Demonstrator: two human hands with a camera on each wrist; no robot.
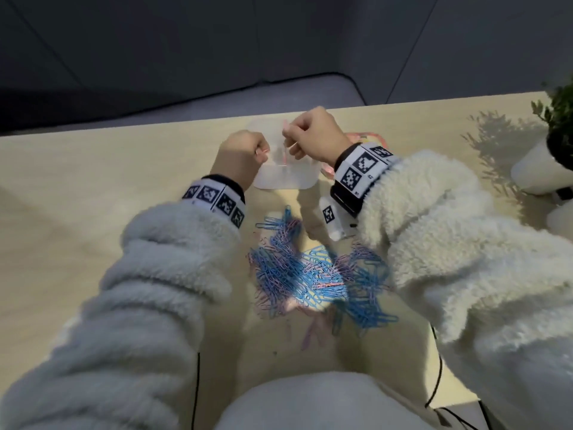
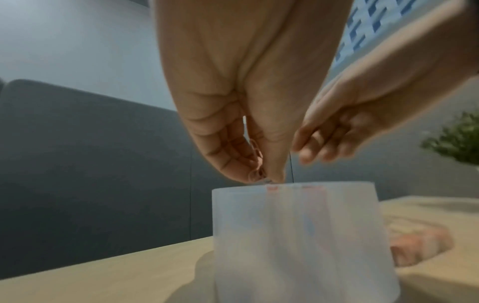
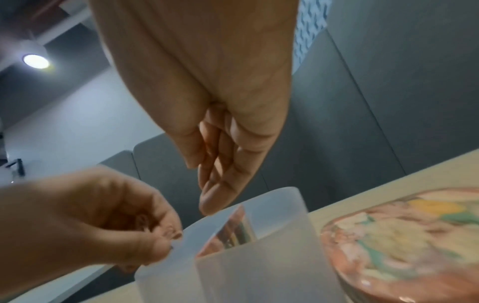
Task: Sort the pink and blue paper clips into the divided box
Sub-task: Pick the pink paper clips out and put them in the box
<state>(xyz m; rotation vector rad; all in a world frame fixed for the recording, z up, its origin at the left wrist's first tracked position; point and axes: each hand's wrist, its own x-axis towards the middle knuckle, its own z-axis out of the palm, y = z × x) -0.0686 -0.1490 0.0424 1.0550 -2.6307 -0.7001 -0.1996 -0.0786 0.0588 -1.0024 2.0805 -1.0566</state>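
Note:
A translucent white divided box (image 1: pixel 286 180) (image 2: pixel 285 235) (image 3: pixel 259 266) stands on the table beyond a mixed pile of blue and pink paper clips (image 1: pixel 310 274). My left hand (image 1: pixel 245 156) (image 2: pixel 256 170) hovers at the box's left rim and pinches a few pink clips (image 2: pixel 255 157). Over the box's top is my right hand (image 1: pixel 313 135) (image 3: pixel 215 184), its fingers fairly straight and pointing down. No clip shows plainly between them. Pink clips lie in one compartment (image 3: pixel 228 231).
A pink patterned lid (image 3: pixel 401 235) (image 2: pixel 420 246) lies right of the box. A white pot (image 1: pixel 539 172) holding a green plant (image 2: pixel 458 141) stands at the table's right edge. A small white tagged device (image 1: pixel 330 218) dangles under my right wrist. The table's far edge is just behind the box.

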